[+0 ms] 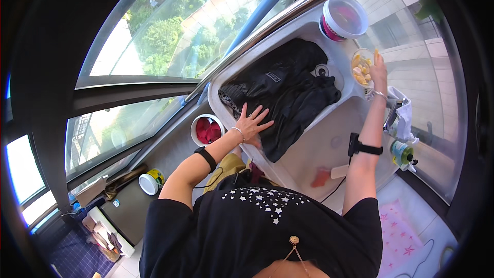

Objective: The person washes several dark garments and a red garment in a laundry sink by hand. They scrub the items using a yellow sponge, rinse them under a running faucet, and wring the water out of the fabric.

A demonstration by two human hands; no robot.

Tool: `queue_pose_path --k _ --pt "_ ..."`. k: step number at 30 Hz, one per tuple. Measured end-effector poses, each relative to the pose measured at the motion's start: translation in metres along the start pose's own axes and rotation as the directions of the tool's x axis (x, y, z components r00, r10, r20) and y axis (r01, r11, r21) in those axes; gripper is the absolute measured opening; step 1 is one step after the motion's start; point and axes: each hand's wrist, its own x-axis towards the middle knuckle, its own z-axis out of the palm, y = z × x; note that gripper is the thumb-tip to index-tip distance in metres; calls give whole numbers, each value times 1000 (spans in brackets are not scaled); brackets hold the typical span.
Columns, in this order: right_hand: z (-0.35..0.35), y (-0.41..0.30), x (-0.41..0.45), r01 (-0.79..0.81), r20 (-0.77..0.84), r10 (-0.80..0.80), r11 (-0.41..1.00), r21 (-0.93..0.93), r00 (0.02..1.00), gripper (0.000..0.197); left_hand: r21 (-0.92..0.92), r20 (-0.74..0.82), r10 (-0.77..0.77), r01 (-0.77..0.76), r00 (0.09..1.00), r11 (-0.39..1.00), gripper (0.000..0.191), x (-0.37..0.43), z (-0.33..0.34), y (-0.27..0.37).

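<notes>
A black garment (285,88) lies spread in a white laundry sink (218,98), with a patterned edge at its left end. My left hand (251,123) rests on the garment's near left edge, palm down and fingers spread, holding nothing. Beyond the garment, the round drain (321,70) shows in the basin. My right hand (379,73) is at the right rim of a clear bowl (353,63) that contains yellow and whitish chunks (362,71). A thin yellow-orange piece shows by its fingertips; whether the fingers grip it or the bowl is unclear.
A lidded plastic tub (344,17) stands on the sink's far corner. A white cloth (404,117) hangs above a green bottle (402,152) at the right. Left of the sink is a white bucket (195,133) with red contents. A metal rail (270,15) runs along the window.
</notes>
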Motion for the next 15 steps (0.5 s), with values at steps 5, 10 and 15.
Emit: queue_pose_path --k 5,10,15 --pt "-27 -75 -94 -237 307 -111 412 880 945 42 -23 -17 -58 58 998 998 70 0 6 -11" --pt "53 -71 -161 -442 476 -163 205 873 864 39 44 -331 80 -70 940 997 35 16 11 -19" --pt "169 -102 -238 287 55 -294 952 108 954 62 -107 -364 14 -57 931 993 38 16 18 3"
